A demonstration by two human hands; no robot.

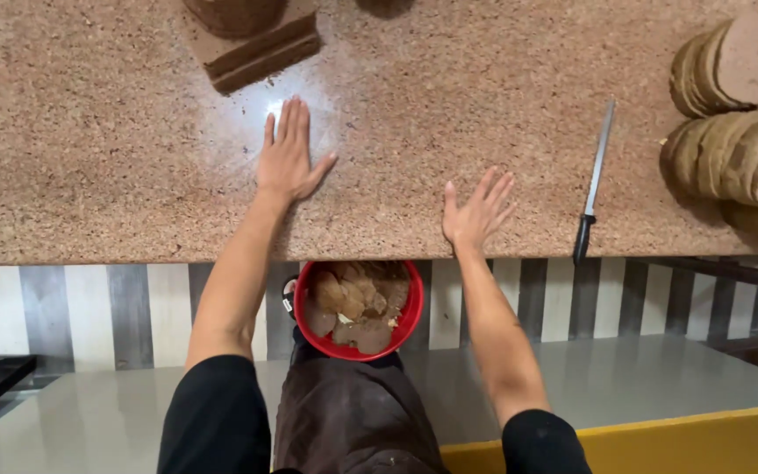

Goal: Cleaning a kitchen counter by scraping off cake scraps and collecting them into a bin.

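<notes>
Item: red bowl (357,309), round, filled with brown trimmings and crust scraps; it sat below the front edge of the speckled stone counter (89,132), above the person's dark apron (353,412).

Hands: left hand (289,158) lay flat on the counter, beyond the bowl and to its left, fingers spread wide and holding nothing. Right hand (477,211) rested open-palmed at the counter edge, just right of the bowl, likewise empty.

Handling, as judged: bowl probably light and stiff, likely plastic; contents loose, soft and crumbly, apt to spill if tipped. Best taken by the rim at two opposite sides.

Also present: a long knife (591,184) with black handle, well right of the bowl; sliced round brown loaves (734,105) farther right; a brown slab (261,48) far beyond the bowl, to its left.
</notes>
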